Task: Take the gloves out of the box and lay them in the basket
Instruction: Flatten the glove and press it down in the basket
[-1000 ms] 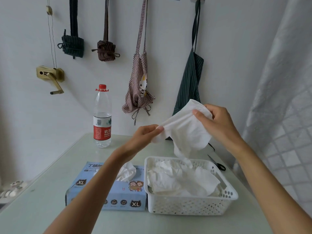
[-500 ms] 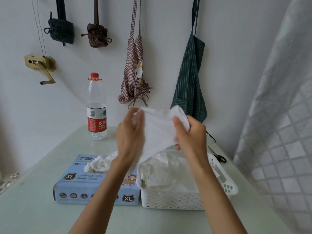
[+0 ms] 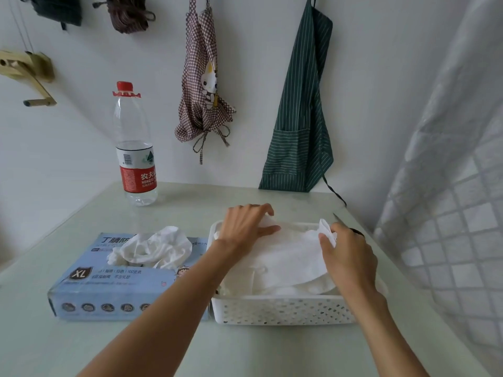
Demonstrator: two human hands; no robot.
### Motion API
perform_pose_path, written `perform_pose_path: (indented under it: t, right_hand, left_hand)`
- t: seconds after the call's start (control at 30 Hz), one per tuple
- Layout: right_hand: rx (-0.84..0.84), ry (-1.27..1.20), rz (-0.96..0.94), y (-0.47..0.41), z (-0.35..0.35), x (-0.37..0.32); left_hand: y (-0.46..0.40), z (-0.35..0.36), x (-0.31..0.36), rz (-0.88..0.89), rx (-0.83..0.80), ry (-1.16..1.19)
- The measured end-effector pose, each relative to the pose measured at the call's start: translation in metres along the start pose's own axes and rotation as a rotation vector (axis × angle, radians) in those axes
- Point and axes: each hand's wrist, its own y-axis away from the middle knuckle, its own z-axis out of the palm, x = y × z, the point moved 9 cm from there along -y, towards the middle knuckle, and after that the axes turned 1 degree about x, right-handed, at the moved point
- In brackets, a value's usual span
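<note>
A: What have my hands got?

B: Your left hand (image 3: 246,227) pinches the far left edge of a glove (image 3: 288,254), thumb on top. Your right hand (image 3: 347,257) grips its right edge, fingers curled round a fold.

A: And where is the glove?

B: Spread flat over the pile in the basket (image 3: 283,310), which sits near the table's (image 3: 163,349) right edge.

A: The box (image 3: 109,289)?

B: It touches the basket's left side, with more gloves (image 3: 155,247) bunched out of its opening.

A: Further out?

B: A bottle (image 3: 135,148) stands at the far left by the wall, and scissors (image 3: 349,225) lie behind the basket.
</note>
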Motion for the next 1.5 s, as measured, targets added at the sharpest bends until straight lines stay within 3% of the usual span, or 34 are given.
perform_pose_path:
  t: [0.1,0.27,0.33,0.47,0.6,0.7,0.77,0.83,0.93,1.0,1.4,1.5]
  right_hand:
    - [-0.056,0.051,-0.002,-0.003,0.007,0.002]
    - [-0.218,-0.042,0.010,-0.007,0.030,0.014]
    - [-0.242,-0.030,-0.029,-0.007,0.034,0.013]
    - [-0.179,0.085,-0.072,-0.012,0.028,0.016]
    - [-0.240,0.281,-0.123,-0.013,0.035,0.015]
    - [-0.214,0.289,-0.191,-0.011,0.024,0.004]
    - [-0.130,0.134,-0.283,-0.007,0.005,-0.010]
    - [-0.248,-0.115,-0.406,0.004,0.000,-0.033]
    - [-0.657,-0.303,-0.539,0.032,0.021,-0.067]
    - [-0.749,-0.272,-0.563,0.040,0.036,-0.077]
    - [-0.777,-0.387,-0.412,0.034,0.062,-0.077]
    - [-0.762,-0.434,-0.389,0.031,0.061,-0.076]
  left_hand:
    - [-0.003,-0.013,0.002,0.045,0.084,0.053]
    - [0.006,-0.056,-0.034,-0.114,0.150,0.148]
    - [0.016,-0.058,-0.040,-0.066,-0.002,0.191]
    - [0.056,-0.027,-0.021,0.183,-0.494,0.172]
    - [0.082,0.001,-0.026,0.209,-0.695,-0.045]
    - [0.081,-0.012,-0.026,0.191,-0.631,-0.028]
    - [0.072,-0.037,-0.024,0.179,-0.439,0.005]
    - [0.067,-0.058,-0.021,0.137,-0.317,0.088]
    - [0.073,-0.052,-0.010,0.082,-0.488,0.170]
    - [0.080,-0.042,-0.002,0.077,-0.593,0.159]
    - [0.076,-0.027,0.005,0.017,-0.434,0.030]
    - [0.077,-0.022,-0.011,-0.048,-0.526,0.055]
